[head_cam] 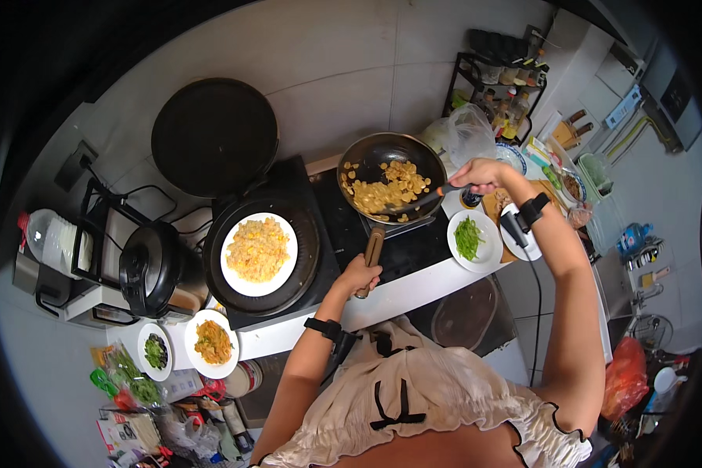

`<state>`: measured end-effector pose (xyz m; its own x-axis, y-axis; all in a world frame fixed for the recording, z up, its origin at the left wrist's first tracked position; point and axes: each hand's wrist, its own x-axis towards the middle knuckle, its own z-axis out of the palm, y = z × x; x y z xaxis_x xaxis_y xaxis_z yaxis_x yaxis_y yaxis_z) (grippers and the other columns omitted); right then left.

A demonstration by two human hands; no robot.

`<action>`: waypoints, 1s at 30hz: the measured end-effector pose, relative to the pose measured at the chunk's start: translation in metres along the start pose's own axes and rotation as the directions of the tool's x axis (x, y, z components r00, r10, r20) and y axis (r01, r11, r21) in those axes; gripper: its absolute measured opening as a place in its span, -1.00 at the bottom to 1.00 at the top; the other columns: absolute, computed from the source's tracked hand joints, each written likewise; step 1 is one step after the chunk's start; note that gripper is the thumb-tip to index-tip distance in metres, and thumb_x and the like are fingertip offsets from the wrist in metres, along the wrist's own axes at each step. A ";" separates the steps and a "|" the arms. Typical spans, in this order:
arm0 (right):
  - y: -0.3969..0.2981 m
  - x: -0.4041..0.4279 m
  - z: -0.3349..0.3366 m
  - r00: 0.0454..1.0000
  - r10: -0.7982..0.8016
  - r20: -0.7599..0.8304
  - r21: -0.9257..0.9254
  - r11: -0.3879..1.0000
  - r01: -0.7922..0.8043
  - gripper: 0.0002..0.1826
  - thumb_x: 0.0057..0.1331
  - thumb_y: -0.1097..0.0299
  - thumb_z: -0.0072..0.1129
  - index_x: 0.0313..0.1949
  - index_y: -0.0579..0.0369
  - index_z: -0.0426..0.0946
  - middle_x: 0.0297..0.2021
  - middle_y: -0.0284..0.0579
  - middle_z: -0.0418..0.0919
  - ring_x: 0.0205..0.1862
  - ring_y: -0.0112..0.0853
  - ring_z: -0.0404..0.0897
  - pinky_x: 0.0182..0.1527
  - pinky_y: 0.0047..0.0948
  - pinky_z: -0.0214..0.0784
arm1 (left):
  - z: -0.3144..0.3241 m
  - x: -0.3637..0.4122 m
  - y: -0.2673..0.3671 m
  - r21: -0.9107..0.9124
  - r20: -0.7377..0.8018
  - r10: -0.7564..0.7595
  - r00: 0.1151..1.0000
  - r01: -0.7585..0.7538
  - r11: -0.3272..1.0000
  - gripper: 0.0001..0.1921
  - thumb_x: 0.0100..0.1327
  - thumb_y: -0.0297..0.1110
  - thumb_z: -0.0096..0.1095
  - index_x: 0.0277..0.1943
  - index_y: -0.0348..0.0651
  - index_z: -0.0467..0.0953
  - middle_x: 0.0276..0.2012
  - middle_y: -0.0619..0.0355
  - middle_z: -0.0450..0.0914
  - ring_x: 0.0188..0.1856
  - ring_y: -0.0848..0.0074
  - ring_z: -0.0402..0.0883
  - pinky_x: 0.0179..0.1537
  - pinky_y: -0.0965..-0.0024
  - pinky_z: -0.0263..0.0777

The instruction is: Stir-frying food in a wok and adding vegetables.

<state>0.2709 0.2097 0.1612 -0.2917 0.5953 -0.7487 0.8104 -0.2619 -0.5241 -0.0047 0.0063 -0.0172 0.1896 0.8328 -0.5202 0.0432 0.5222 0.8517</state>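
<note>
My left hand [360, 276] grips the brown handle [374, 248] of a dark frying pan [357, 153] on the black cooktop. Sliced yellow-brown food [389, 190] lies in a heap across the pan's bottom. In my right hand [481, 174] is a spatula [424, 200] with a dark handle and an orange band; its head sits low in the pan, partly hidden by the food. Just right of the pan, below that hand, a white plate [487, 261] holds cut green vegetable strips [469, 238].
Left of the pan, an open round electric griddle [310, 251] bears a white plate of fried rice [257, 251]. A black pressure cooker [146, 263] stands farther left. Two filled plates [213, 374] [156, 375] sit at the front left. A spice rack [462, 76] and knife block [564, 134] stand back right.
</note>
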 end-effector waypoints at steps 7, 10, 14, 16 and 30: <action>0.061 0.028 0.067 0.982 -0.081 -0.170 0.650 0.740 0.174 -0.70 0.30 0.18 0.04 0.02 -0.21 0.43 -0.68 -0.34 0.35 -0.81 -0.66 0.19 -0.84 -0.68 0.02 | 0.003 0.002 0.001 -0.032 -0.008 -0.049 0.999 0.049 0.998 -0.81 0.14 -0.53 0.12 -0.27 -0.26 0.23 -0.62 0.15 0.39 -0.69 0.62 0.36 -0.73 0.57 0.24; 0.070 0.042 0.150 0.873 -0.205 -0.442 0.279 0.894 0.351 -0.52 0.32 0.18 0.00 0.23 -0.17 0.22 -0.60 -0.29 0.41 -0.72 -0.54 0.37 -0.70 -0.58 0.28 | 0.007 -0.001 0.008 -0.080 0.006 -0.049 0.999 0.049 0.996 -0.82 0.15 -0.53 0.13 -0.27 -0.27 0.25 -0.59 0.12 0.41 -0.67 0.64 0.36 -0.71 0.61 0.25; 0.093 0.059 0.206 0.840 -0.398 -0.368 0.657 0.528 0.538 -0.49 0.36 0.21 -0.07 0.28 -0.07 0.14 -0.45 -0.28 0.49 -0.52 -0.52 0.51 -0.47 -0.54 0.43 | 0.007 -0.005 0.003 -0.091 0.003 -0.034 0.999 0.034 0.995 -0.88 0.15 -0.53 0.13 -0.31 -0.28 0.32 -0.58 0.13 0.42 -0.68 0.66 0.35 -0.70 0.62 0.25; 0.118 0.058 0.202 0.838 -0.216 -0.502 0.715 0.442 0.542 -0.57 0.32 0.20 0.00 0.10 0.16 0.29 -0.47 -0.22 0.48 -0.51 -0.50 0.52 -0.46 -0.55 0.41 | 0.003 -0.005 0.003 -0.068 0.020 -0.038 0.999 0.039 0.997 -0.89 0.15 -0.51 0.12 -0.30 -0.28 0.33 -0.59 0.14 0.41 -0.68 0.67 0.34 -0.70 0.63 0.24; 0.320 0.102 0.154 0.855 0.290 -0.429 0.903 0.110 0.415 -0.70 0.22 0.55 -0.03 -0.04 0.27 0.27 -0.26 -0.02 0.52 -0.36 -0.23 0.61 -0.39 -0.24 0.59 | 0.011 -0.009 0.014 0.077 -0.176 -0.057 0.983 0.072 0.994 -0.66 0.15 -0.29 0.29 -0.19 -0.29 0.29 -0.53 0.18 0.47 -0.58 0.65 0.42 -0.57 0.59 0.36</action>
<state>0.4224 0.0697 -0.1457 0.2035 0.7591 -0.6184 -0.4905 -0.4676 -0.7354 0.0049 0.0046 0.0002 0.0114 0.8208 -0.5710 0.1323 0.5648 0.8145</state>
